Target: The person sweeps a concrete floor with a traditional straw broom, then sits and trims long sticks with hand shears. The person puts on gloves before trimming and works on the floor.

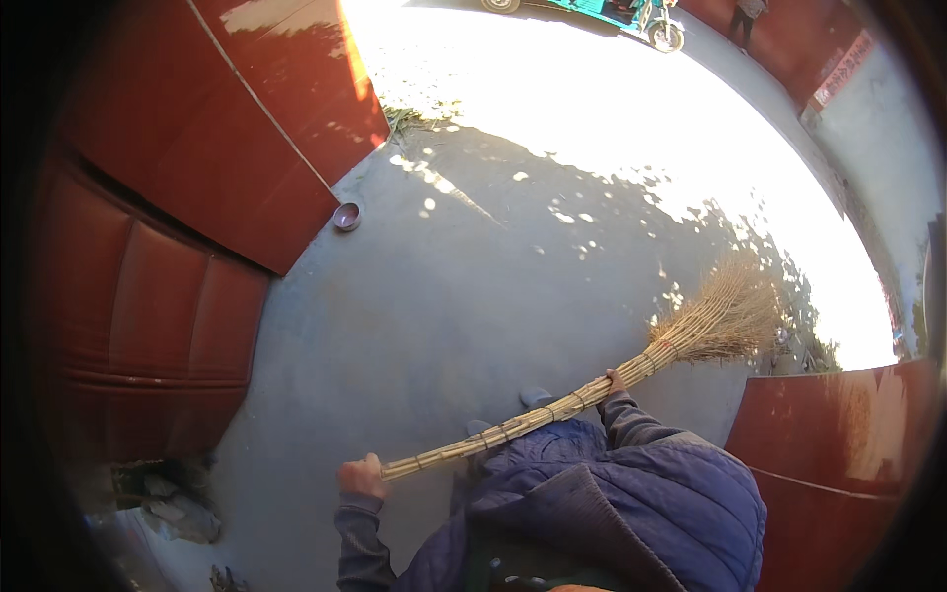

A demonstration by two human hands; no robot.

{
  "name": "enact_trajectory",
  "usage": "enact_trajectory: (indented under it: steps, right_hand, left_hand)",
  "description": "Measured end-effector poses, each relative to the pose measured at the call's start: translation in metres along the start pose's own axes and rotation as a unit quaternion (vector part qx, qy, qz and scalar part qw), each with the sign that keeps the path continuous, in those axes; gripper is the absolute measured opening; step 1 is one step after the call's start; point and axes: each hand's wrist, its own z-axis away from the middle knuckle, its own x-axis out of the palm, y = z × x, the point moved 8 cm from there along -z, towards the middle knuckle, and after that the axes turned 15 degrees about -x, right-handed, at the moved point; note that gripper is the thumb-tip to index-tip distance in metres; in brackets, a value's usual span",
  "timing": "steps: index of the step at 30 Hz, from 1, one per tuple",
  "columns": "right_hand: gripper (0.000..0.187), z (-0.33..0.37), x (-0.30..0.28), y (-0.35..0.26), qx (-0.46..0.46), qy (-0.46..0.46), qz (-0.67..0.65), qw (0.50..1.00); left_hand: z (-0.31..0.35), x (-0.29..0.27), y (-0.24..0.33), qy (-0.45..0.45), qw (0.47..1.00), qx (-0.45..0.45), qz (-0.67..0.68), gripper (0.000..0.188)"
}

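Note:
A long broom (pixel 533 418) of bundled pale stalks lies slantwise across the front of my body, its handle end at the left and its brushy twig head at the right. Several dark bands tie the stalks together. My left hand (pixel 363 476) is closed round the thin handle end. Farther up the shaft, close below the bristles, my right hand (pixel 617 381) grips from the far side, with part of its fingers hidden by the stalks. The bristles reach over the grey concrete floor (pixel 414 326); whether they touch it I cannot tell.
A small metal bowl (pixel 346 217) stands by the red wall panels (pixel 197 128) at the left. Below them is a red padded seat or sofa (pixel 148 326). Another red panel (pixel 838 424) rises at the right. Beyond the sunlit ground are a teal three-wheeler (pixel 621 12) and a standing person (pixel 747 20).

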Motion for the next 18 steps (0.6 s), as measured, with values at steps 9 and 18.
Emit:
enact_trajectory:
  steps: [9, 18]
  right_hand:
    - [0.032, 0.048, -0.114, 0.056, -0.057, 0.215, -0.075, 0.972]
    - [0.036, -0.017, 0.005, 0.085, -0.044, 0.233, -0.076, 0.969]
  left_hand:
    - [-0.188, -0.067, 0.121, 0.050, 0.952, 0.290, -0.080, 0.017]
    - [-0.322, -0.092, 0.172, 0.084, 0.929, 0.346, -0.102, 0.019]
